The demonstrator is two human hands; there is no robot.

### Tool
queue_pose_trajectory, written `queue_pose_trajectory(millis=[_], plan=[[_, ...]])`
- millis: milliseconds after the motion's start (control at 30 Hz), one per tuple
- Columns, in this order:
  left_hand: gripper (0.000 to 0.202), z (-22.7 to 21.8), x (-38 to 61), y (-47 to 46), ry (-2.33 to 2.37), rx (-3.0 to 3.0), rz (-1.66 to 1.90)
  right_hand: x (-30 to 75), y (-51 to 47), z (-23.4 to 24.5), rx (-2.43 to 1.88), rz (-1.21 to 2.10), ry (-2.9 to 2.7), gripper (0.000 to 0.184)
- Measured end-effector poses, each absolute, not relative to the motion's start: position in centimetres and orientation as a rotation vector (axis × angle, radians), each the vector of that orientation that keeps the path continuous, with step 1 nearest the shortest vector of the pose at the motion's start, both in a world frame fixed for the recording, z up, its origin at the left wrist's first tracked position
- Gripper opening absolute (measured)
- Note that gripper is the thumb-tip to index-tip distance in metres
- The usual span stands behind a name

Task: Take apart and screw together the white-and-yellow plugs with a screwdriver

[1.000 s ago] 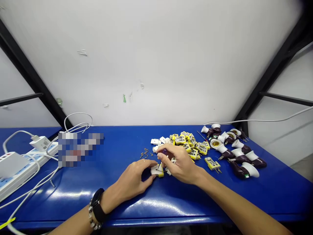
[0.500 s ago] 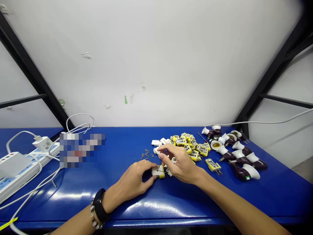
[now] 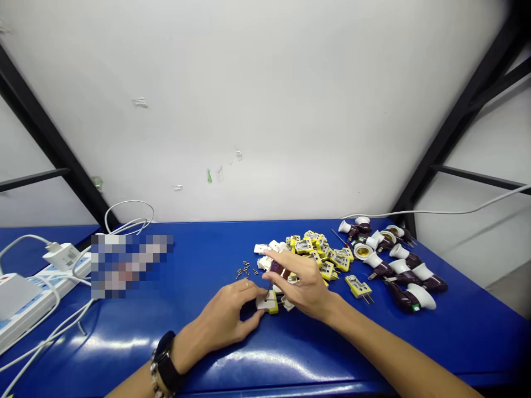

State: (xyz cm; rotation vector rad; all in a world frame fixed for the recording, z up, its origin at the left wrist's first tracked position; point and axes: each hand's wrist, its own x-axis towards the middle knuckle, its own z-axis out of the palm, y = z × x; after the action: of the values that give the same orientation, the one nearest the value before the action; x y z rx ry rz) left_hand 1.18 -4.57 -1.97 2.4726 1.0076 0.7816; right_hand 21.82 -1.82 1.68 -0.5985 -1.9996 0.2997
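A white and yellow plug [image 3: 269, 304] lies on the blue table, its prongs toward the right. Thumb and fingers of my left hand [image 3: 233, 309] grip it from the left side. My right hand [image 3: 302, 283] is closed around a screwdriver with a dark red handle [image 3: 277, 269]; its thin shaft points down to the hole in the plug's white cover. Several small screws [image 3: 245, 270] lie loose just behind the plug. Beyond my right hand is a heap of open yellow plug halves [image 3: 313, 246] with white covers [image 3: 261, 249] beside it, partly hidden by the hand.
One open yellow plug half [image 3: 359, 287] lies apart, right of my right hand. Several dark red and white lamp holders [image 3: 404, 271] cover the right side. Another thin screwdriver [image 3: 340, 238] lies by the heap. At left are a power strip [image 3: 45, 287] and white cables [image 3: 53, 331].
The whole view has shifted slightly, with the table lower in the picture. Both hands keep their hold on the plug and the screwdriver; the screwdriver stays at the plug's hole.
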Motion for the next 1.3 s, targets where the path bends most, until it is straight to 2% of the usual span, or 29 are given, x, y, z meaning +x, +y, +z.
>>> queue_pose_trajectory(millis=[133, 333, 767, 967, 1300], plan=[[0.028, -1.9, 1.0, -4.5, 1.002, 2.463, 0.758, 21.8, -2.1, 1.6, -0.539, 0.229, -2.046, 0.032], [0.028, -1.9, 1.0, -4.3, 1.004, 2.495, 0.766, 22.4, -1.7, 2.4, -0.603, 0.308, -2.08, 0.028], [0.026, -1.3, 1.1, -4.3, 1.012, 2.435, 0.725, 22.7, -1.9, 2.3, -0.62, 0.345, -2.083, 0.031], [0.022, -0.7, 1.2, -3.9, 1.004, 2.457, 0.633, 22.2, -2.2, 3.1, -0.581, 0.453, -2.206, 0.043], [0.017, -1.2, 2.0, -3.4, 0.966, 2.406, 0.815, 21.8, -2.4, 2.9, -0.646, 0.612, -2.17, 0.038]])
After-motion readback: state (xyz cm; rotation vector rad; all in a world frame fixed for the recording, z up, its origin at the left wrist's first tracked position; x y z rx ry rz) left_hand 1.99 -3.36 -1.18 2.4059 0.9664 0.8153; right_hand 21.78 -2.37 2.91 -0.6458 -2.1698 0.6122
